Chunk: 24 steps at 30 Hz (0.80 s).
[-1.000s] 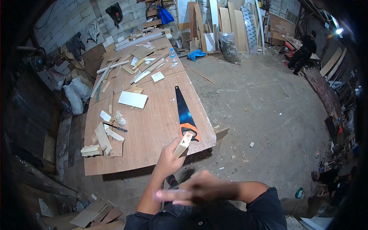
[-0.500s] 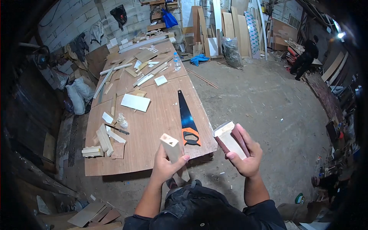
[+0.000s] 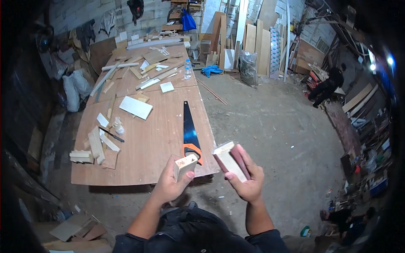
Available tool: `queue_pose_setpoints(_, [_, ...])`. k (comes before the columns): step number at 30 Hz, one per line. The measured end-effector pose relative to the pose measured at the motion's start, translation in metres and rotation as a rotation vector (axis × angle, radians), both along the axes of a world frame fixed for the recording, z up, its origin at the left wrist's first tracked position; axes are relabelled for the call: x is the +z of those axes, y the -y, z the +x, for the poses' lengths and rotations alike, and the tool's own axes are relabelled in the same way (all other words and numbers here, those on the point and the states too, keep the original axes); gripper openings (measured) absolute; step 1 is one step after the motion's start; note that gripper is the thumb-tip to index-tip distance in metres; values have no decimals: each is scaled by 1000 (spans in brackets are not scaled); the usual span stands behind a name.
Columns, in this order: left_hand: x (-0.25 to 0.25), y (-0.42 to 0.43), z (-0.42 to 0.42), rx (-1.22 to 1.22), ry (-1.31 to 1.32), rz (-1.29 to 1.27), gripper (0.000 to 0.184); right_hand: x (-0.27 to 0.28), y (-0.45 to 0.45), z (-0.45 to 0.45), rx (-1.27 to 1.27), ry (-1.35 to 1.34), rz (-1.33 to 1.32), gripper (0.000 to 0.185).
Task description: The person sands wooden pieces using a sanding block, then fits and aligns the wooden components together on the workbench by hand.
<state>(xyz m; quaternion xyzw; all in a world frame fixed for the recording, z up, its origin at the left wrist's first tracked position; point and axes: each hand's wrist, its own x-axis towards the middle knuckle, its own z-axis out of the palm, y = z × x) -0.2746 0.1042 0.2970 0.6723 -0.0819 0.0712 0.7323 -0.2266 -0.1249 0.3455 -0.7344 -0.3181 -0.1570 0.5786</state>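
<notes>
In my left hand [image 3: 168, 185] is a pale wood block [image 3: 184, 163], gripped with its rough cut end facing up. My right hand [image 3: 249, 183] grips a sanding block [image 3: 231, 162], a light piece of wood with reddish-brown sheet that looks like sandpaper folded along its sides. The two blocks are apart, held side by side in front of my body. Just beyond my left hand, a handsaw [image 3: 190, 130] with a dark blade and an orange and black handle lies on the table, its handle partly hidden by the wood block.
The wooden table [image 3: 143, 156] bears a white board [image 3: 136, 107], several offcuts, a dark-handled tool [image 3: 112, 134] and a water bottle [image 3: 187, 69]. Boards [image 3: 253, 42] lean on the back wall. One person [image 3: 329, 84] stands far right; another [image 3: 352, 221] is low at the lower right.
My view has shifted, so the table and both hands appear further left. The left hand's wood block is turned more end-on and overlaps the saw handle. Both hands keep their holds.
</notes>
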Motion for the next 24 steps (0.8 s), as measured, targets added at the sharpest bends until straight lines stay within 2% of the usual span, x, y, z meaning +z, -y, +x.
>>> queue_pose_setpoints(1, [-1, 1, 1, 39, 48, 149, 30, 2, -2, 0, -17, 27, -30, 65])
queue_pose_setpoints(6, [8, -1, 3, 101, 41, 256, 32, 7, -18, 2, 44, -52, -119, 66])
queue_pose_setpoints(7, [10, -3, 4, 96, 50, 236, 32, 6, -21, 4, 51, -22, -137, 67])
queue_pose_setpoints(10, [15, -8, 5, 110, 134, 440, 33, 10, -28, 9, 46, 54, -186, 66])
queue_pose_setpoints(13, [15, -21, 5, 107, 21, 502, 37, 15, -38, 5, 92, 133, -308, 65])
queue_pose_setpoints(15, [8, -28, 8, 136, 60, 526, 41, 20, -46, 3, 130, 355, -431, 63])
queue_pose_setpoints(17, [3, -45, 5, 128, 59, 511, 38, 13, -62, 16, 154, 352, -376, 62])
queue_pose_setpoints(19, [3, -55, 7, 124, 58, 570, 34, 6, -66, 39, -80, 326, -562, 61])
queue_pose_setpoints(20, [0, -59, 11, 146, 124, 606, 32, 3, -73, 39, -77, 323, -350, 60])
queue_pose_setpoints(23, [8, -73, 16, 179, 180, 698, 29, 23, -89, 17, 66, 426, -377, 57])
queue_pose_setpoints(24, [11, -78, 17, 184, 184, 695, 28, 19, -94, 19, 64, 382, -462, 56])
